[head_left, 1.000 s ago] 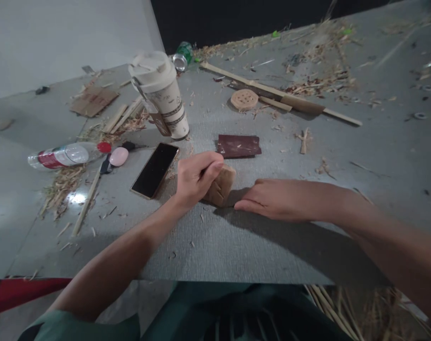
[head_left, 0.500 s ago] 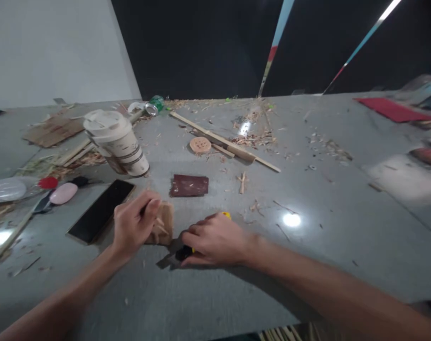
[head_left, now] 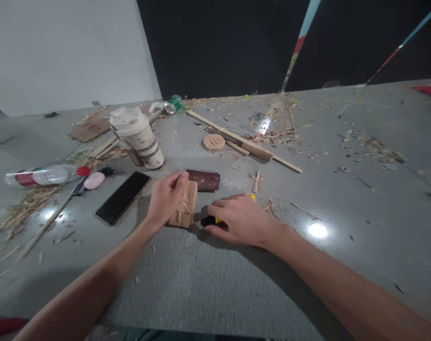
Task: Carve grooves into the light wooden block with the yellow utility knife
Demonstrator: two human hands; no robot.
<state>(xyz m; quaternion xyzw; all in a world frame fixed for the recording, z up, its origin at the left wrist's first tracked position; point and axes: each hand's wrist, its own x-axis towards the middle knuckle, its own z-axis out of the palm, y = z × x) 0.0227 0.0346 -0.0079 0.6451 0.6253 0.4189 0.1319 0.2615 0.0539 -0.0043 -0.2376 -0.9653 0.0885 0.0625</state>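
My left hand (head_left: 166, 199) is closed, thumb against curled fingers, over the left side of a small wooden block (head_left: 188, 204). Whatever the fingers pinch is hidden. Pale wood slivers lie on the block's top. Just right of it, my right hand (head_left: 238, 219) is wrapped over a yellow-and-black tool (head_left: 208, 221) low on the table. Only the tool's black end and a bit of yellow show, so its kind is unclear. Behind the block lies a dark red-brown rectangular piece (head_left: 207, 180), partly covered by the block and left hand.
On the left stand or lie a lidded paper cup (head_left: 140, 142), a phone-like black slab (head_left: 123, 197), a plastic bottle (head_left: 48, 175) and a pink oval object (head_left: 94, 180). Farther back are a green can (head_left: 173, 104), a round wooden disc (head_left: 214, 141), long wood strips (head_left: 243, 142) and scattered shavings.
The view has swung left, so everything sits farther right in the picture. Both hands keep nearly the same places beside the block and the tool.
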